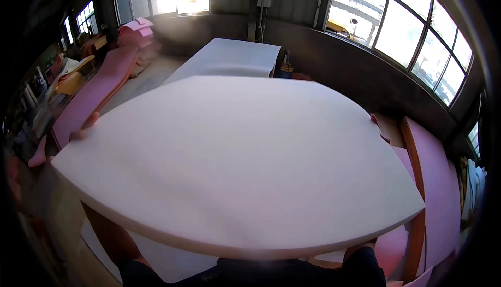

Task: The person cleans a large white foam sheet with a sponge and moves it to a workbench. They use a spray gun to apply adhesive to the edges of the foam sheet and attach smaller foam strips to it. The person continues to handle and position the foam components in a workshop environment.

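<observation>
A large, thick white slab that looks like foam fills the middle of the view, held out in front of my body. At its left edge, the fingers of my left hand curl up from below and grip the side. Opposite, only the fingertips of my right hand show, hooked around the right edge. The slab hides both palms and most of my forearms. Beyond its far edge, a white sheet or stack lies on a surface.
Long pink foam sheets lie to the left, with a pile of pink pieces behind them. On the right, pink panels lie beside a reddish-brown edge. A dark wall with windows stands at the back.
</observation>
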`<state>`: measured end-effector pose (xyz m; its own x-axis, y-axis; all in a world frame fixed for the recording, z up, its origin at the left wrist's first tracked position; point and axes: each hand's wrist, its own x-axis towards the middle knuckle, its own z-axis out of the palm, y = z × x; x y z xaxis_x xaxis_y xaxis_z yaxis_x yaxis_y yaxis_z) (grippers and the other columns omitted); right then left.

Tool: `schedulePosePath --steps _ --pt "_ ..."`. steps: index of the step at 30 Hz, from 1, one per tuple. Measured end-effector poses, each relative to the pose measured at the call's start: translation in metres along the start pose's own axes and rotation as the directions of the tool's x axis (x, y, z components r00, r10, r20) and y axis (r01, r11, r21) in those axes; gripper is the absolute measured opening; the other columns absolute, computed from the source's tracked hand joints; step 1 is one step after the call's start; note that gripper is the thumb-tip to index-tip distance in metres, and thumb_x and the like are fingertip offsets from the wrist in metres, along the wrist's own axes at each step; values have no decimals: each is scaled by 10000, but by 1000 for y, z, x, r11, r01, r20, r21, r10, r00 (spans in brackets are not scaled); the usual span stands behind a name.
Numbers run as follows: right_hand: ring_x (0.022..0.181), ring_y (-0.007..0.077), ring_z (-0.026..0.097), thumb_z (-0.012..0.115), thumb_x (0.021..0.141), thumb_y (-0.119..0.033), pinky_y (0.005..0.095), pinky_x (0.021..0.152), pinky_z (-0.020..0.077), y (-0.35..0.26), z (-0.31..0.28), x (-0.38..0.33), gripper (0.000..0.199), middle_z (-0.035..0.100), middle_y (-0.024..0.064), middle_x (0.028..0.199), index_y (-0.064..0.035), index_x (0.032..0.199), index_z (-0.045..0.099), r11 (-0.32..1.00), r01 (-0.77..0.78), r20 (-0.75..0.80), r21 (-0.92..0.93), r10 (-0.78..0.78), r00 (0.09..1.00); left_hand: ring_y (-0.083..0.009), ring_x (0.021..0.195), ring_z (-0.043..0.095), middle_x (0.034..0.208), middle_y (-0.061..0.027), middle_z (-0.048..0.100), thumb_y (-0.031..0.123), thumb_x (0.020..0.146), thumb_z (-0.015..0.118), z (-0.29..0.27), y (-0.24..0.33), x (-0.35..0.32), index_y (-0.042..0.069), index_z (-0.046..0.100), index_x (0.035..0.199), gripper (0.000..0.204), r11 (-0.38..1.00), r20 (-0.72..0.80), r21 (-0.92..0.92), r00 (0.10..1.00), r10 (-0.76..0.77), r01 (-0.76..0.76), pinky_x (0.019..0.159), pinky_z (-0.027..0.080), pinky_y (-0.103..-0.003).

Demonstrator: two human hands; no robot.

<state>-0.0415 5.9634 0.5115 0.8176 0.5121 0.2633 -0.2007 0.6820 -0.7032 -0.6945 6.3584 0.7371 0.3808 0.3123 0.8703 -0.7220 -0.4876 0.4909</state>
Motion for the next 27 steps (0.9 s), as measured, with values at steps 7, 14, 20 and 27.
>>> schedulePosePath --steps 7,14,20,27 --pt "1264 357 453 461 949 -549 517 1050 384 200 92 198 655 458 156 1416 -45 1367 468 972 -158 224 172 117 968 -385 1349 383 1475 -213 361 407 819 563 -68 -14 -125 97 457 1369 640 896 -445 11 805 -393 443 1090 330 -541" --pt "1314 374 403 459 869 -720 551 1084 326 453 163 231 884 435 150 1448 -9 1394 438 435 -783 469 444 632 617 -291 1296 437 1372 -95 477 28 553 677 2 -241 -240 100 299 1494 1017 523 -779 -321 94 -620 789 1084 372 -412" --pt "1190 297 509 708 825 -498 483 1030 389 573 193 236 744 533 138 1328 -18 1347 481 270 -948 -315 -168 897 311 -290 1213 511 1324 -111 526 -77 723 609 23 -363 -278 74 374 1428 758 465 -728 -535 -105 -678 706 1030 411 -414" --pt "901 188 622 767 840 -189 341 685 512 532 212 245 435 639 90 1077 -22 1193 576 451 -872 -249 -191 837 488 -229 1106 578 1238 -104 590 111 911 654 39 -371 -236 35 446 1363 503 460 -939 -252 -101 -328 851 955 468 -364"
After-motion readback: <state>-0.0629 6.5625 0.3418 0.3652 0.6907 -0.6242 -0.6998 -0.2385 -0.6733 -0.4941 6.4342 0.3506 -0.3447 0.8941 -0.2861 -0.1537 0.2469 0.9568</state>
